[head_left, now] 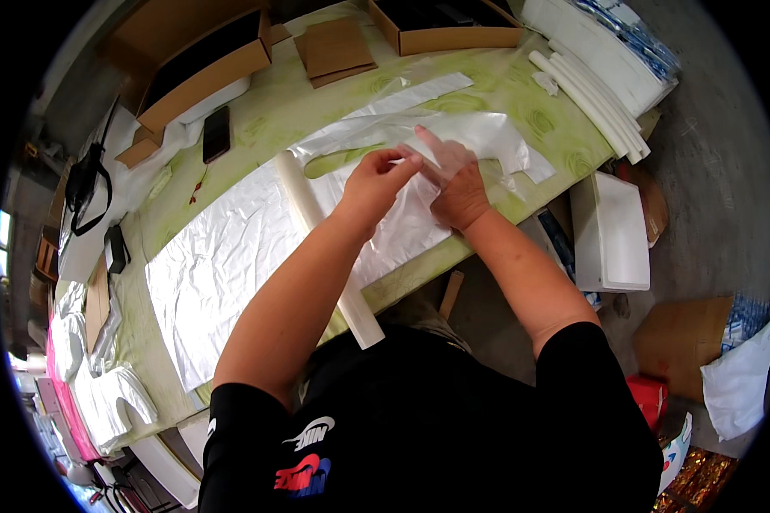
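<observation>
A large white plastic sheet (222,256), with cut-out openings at its far right end like a handled bag, lies spread on the green-patterned table (257,120). Across it rests a long off-white tube (295,188), its near end reaching past the table edge toward my body. My left hand (373,186) is over the sheet, right of the tube, with thumb and fingers pinched together; what they hold is too faint to make out. Close by on the right, my right hand (460,184) is blurred by motion, one finger pointing up and away. Something thin and see-through shows between the hands.
Open cardboard boxes (453,39) with dark contents stand along the far edge. A phone (216,134) lies at the far left. White tubes (590,103) are grouped at the far right beside packed white stacks. A black strapped pouch (85,184) sits left; a white box (612,231) stands right.
</observation>
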A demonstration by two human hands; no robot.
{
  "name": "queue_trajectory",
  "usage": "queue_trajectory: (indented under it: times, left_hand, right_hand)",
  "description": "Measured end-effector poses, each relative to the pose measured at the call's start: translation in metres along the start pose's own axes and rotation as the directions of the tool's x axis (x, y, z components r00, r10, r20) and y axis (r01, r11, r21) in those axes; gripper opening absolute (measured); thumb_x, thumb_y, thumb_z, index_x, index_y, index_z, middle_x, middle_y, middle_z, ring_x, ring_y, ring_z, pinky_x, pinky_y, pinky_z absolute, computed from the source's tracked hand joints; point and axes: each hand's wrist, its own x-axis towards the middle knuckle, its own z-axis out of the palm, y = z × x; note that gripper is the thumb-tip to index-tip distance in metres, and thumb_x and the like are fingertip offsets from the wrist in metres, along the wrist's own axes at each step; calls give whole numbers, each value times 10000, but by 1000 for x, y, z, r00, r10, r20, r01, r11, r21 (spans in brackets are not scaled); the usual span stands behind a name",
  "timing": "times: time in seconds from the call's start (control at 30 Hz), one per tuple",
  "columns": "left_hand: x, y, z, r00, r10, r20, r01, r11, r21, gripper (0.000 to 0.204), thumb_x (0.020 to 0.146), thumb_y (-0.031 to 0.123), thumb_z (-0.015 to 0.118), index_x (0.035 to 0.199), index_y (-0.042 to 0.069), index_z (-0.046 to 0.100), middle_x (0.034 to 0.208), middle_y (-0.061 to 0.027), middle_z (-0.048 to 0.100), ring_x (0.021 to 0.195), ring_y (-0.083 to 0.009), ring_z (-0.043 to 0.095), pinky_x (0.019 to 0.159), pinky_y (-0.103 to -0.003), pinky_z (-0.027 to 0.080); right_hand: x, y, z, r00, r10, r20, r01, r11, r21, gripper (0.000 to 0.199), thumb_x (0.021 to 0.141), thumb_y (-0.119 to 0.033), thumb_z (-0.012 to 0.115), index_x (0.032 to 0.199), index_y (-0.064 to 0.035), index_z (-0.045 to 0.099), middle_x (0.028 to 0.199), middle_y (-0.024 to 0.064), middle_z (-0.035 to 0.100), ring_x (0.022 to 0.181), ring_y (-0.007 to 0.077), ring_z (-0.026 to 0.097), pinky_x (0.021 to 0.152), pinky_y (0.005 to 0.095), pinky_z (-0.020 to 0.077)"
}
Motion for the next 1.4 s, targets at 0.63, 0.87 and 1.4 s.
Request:
queue_trajectory:
  times: [0.63,0.87,1.4]
  left_hand:
    - [-140,-48,-271,800,-198,-566,155,980,-125,298,978,208,711,1244,97,633,1035,-10,691,895,-105,644,823,-291,531]
    - [-128,-92,-285,616,349,-707,80,864,497,339,929,119,726,1254,68,642,1117,-46,662,928,-141,607,793,-316,518]
    - [-137,-107,-139,859,507,-73,-199,463,864,741,867,80,649,1557,69,378,1446,-204,541,1423,-370,442,1209,-517,313]
  right_hand:
    - [-9,45,39,715,698,-45,-586,633,506,688,853,-88,686,1511,-94,484,1266,90,650,841,191,558,850,342,529]
    - [-12,49,44,731,681,-30,-585,649,486,570,873,-111,677,1432,-93,570,1177,54,681,803,157,567,831,328,533]
    - [-7,-116,6,1000,7,22,-21,686,728,367,835,0,701,1196,-45,658,1253,138,652,1188,327,607,1058,417,483]
